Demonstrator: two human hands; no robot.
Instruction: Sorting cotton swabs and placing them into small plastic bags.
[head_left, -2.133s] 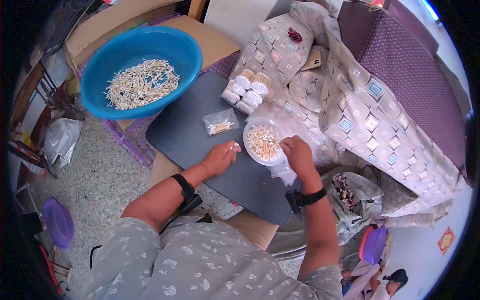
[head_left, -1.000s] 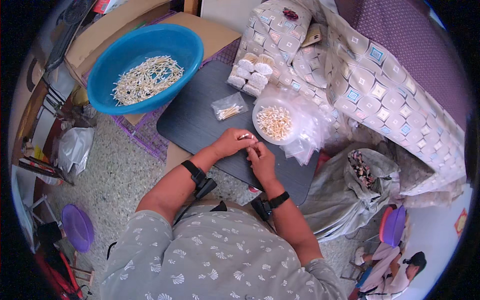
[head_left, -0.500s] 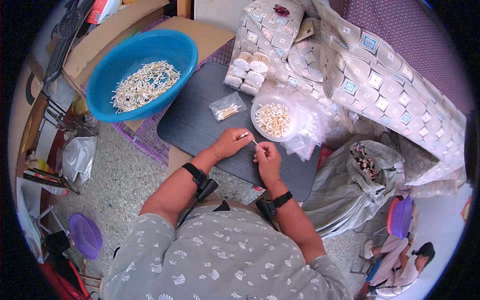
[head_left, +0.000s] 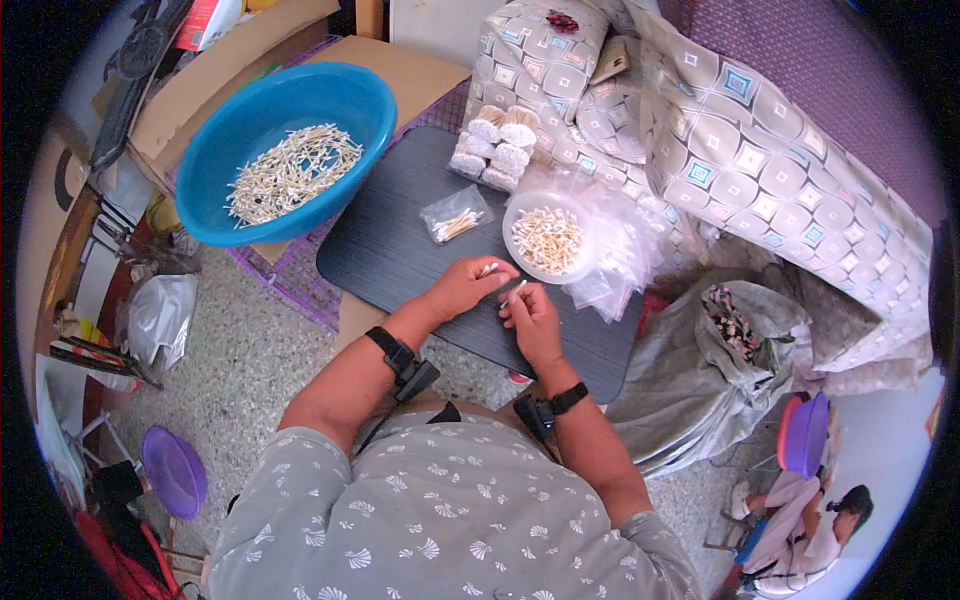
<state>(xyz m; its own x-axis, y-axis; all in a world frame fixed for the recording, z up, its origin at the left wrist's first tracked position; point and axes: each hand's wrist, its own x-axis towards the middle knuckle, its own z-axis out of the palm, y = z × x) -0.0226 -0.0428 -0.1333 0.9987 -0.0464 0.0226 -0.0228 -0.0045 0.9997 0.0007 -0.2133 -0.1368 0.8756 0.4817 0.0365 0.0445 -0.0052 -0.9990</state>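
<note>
Above the near part of a dark folding-type tabletop (head_left: 385, 235), my two hands are close together. My left hand (head_left: 462, 290) is closed on cotton swabs (head_left: 488, 269), their white tips showing above the fingers; how many is hidden. Pinched in the fingers of my right hand (head_left: 534, 320) is a single cotton swab (head_left: 515, 292), tilted toward the left hand. Just beyond them stands a round white bowl (head_left: 508, 243) with many loose swabs. A small clear plastic bag (head_left: 455, 214) with some swabs in it lies left of the bowl.
Packed swab bundles (head_left: 495, 145) stand at the table's far edge. Clear plastic bags (head_left: 625, 245) spread right of the bowl. A large blue basin (head_left: 265, 105) of swabs sits at far left. A grey sack (head_left: 670, 390) lies at right; another person (head_left: 800, 540) sits beyond it.
My right hand has drawn its swab slightly back toward me, and the swab is tilted the other way. The left fingers have shifted a little to the right. Elsewhere things look the same.
</note>
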